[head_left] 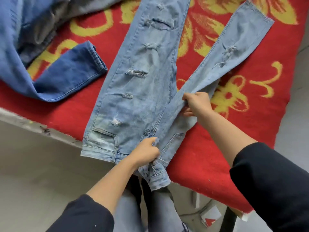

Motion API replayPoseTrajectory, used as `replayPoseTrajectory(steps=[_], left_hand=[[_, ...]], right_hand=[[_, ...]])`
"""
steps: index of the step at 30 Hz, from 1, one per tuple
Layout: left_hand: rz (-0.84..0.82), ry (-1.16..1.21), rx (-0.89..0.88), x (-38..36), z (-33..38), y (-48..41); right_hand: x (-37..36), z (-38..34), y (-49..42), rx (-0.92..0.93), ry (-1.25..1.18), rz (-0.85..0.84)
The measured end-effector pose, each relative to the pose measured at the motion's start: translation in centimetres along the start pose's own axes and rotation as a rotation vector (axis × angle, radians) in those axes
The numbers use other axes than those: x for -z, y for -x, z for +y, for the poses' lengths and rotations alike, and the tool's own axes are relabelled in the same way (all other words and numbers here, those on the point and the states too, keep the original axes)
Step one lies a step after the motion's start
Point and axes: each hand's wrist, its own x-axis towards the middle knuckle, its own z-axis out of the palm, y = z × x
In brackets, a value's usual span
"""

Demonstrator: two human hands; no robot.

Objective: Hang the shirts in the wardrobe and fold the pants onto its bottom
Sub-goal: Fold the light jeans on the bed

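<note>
Light blue ripped jeans [142, 77] lie spread on a red blanket with yellow flowers [225, 148], waistband toward me and hanging over the near edge. One leg runs straight away from me; the other angles off to the upper right. My left hand [146, 153] pinches the denim at the crotch seam near the waistband. My right hand [195, 102] grips the thigh of the angled leg, lifting it slightly off the blanket. A darker blue denim garment [66, 76] lies at the left.
Grey clothing [87, 7] is piled at the top left beside the dark blue denim. The blanket covers a raised surface whose pale edge [25, 121] shows at the left. Grey floor [41, 190] lies below, with my own legs in grey jeans.
</note>
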Motion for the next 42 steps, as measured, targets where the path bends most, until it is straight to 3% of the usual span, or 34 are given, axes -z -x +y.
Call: replayPoseTrajectory(steps=[5, 9, 12, 15, 19, 23, 26, 29, 33, 36, 39, 42], left_hand=[[0.208, 0.032, 0.016, 11.1, -1.3, 1.4], [0.552, -0.142, 0.094, 17.9, -4.6, 1.2], [0.512, -0.246, 0.251, 19.8, -7.2, 0.7], [0.582, -0.309, 0.295, 18.8, -8.3, 0.3], [0.584, -0.265, 0.274, 18.4, -8.3, 0.4], [0.212, -0.463, 0.337, 20.6, -7.2, 0.5], [0.012, -0.675, 0.497, 22.0, -5.3, -0.3], [0.035, -0.744, 0.498, 23.0, -2.4, -2.2], [0.419, -0.693, 0.185, 23.1, 3.2, -5.8], [0.602, -0.702, -0.102, 22.0, 7.6, -9.3], [0.624, -0.857, -0.351, 21.3, 10.4, -13.1], [0.534, -0.874, -0.444, 20.8, 12.1, -16.5]], right_hand=[[-9.3, -6.9, 0.0, 0.264, 0.073, -0.060], [-16.1, -9.5, 0.1, 0.372, 0.226, -0.290], [-18.5, -7.7, -0.2, 0.361, 0.674, -0.354], [-18.6, -4.7, 0.1, 0.328, 0.980, -0.374], [-17.8, -3.0, 0.2, 0.392, 1.024, -0.394], [-17.2, -3.6, -0.5, 0.343, 1.008, -0.446], [-16.4, -4.3, -1.4, 0.299, 0.925, -0.448], [-14.7, -6.1, -3.2, 0.281, 0.687, -0.248], [-10.8, -8.9, -7.7, 0.197, 0.324, 0.148], [-7.4, -9.8, -12.4, 0.060, 0.130, 0.283], [-5.0, -9.9, -16.3, -0.067, -0.059, 0.377], [-3.3, -10.3, -18.9, -0.137, -0.308, 0.490]])
